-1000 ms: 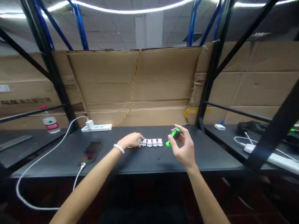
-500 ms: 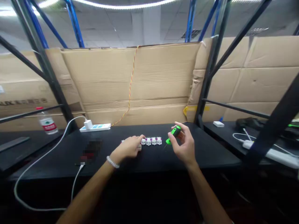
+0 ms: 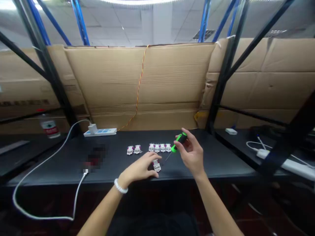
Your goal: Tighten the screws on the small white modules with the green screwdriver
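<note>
Between the left hand's (image 3: 140, 168) parted thumb and fingers lies 1 white module (image 3: 157, 166); whether they touch it is unclear. Right-hand (image 3: 193, 154) fingers clamp a green-and-black screwdriver (image 3: 181, 139), tip downward. Just beyond the left fingertips sit 4 lined-up modules (image 3: 157, 148), with 2 others (image 3: 137, 149) farther left.

This place looks like a workshop. The black flat table (image 3: 216, 160) stands between black metal rack posts (image 3: 220, 88), with blue metal beams (image 3: 80, 23) above. At the far side, brown cardboard sheets (image 3: 172, 75) make the wall. A white power strip (image 3: 104, 132) lies far left. A green and black screwdriver (image 3: 181, 138) is near small white and purple parts (image 3: 162, 148).
</note>
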Demonstrator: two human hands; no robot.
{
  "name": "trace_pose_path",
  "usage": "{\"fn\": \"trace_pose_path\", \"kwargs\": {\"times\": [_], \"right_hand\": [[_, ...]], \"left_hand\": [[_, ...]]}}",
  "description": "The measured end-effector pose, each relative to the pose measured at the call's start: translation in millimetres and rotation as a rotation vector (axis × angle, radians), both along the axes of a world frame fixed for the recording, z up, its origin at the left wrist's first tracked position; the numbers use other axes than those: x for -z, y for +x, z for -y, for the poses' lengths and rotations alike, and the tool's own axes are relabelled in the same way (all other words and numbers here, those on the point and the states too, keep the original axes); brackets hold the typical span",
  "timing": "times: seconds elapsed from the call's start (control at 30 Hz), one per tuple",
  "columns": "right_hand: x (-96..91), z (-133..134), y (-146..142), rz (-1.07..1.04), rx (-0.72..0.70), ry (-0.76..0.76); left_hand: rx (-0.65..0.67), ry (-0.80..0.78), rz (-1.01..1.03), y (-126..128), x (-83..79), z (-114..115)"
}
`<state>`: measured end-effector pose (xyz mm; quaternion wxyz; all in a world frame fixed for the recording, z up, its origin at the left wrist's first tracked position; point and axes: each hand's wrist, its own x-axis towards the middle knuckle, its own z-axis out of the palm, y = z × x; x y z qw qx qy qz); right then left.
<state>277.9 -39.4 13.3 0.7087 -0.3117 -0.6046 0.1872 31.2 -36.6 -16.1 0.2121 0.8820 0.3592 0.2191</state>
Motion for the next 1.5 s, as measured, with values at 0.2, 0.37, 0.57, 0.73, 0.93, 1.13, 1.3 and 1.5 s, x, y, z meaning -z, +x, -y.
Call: {"fn": "trace_pose_path", "kwargs": {"times": [0.2, 0.37, 0.57, 0.73, 0.93, 1.13, 1.3, 1.5], "right_hand": [[4.5, -0.2, -5.6, 0.022, 0.004, -0.014], [8.1, -0.4, -11.8, 0.042, 0.012, -0.032], [9.0, 1.7, -12.7, 0.071, 0.060, -0.022], [6.8, 2.1, -6.6, 0.071, 0.074, -0.015], [9.4, -1.2, -4.3, 0.074, 0.073, -0.007], [8.4, 0.8, -7.5, 0.104, 0.091, -0.017], [10.1, 0.6, -7.3, 0.139, 0.112, -0.003], [8.0, 4.2, -6.7, 0.230, 0.228, 0.108]], "left_hand": [[-0.003, -0.049, 0.084, -8.7, 8.5, -9.1], [0.048, -0.060, 0.056, -3.9, 5.1, -8.3], [0.017, -0.056, 0.117, -1.3, 10.3, -5.9], [0.014, -0.028, 0.137, -1.4, 15.6, -5.4], [0.014, -0.037, 0.144, -1.1, 15.7, -6.4], [0.009, -0.026, 0.137, -1.6, 15.9, -6.3], [0.004, -0.036, 0.131, -1.2, 15.3, -6.4], [0.011, -0.024, 0.131, -1.1, 16.2, -6.9]]}}
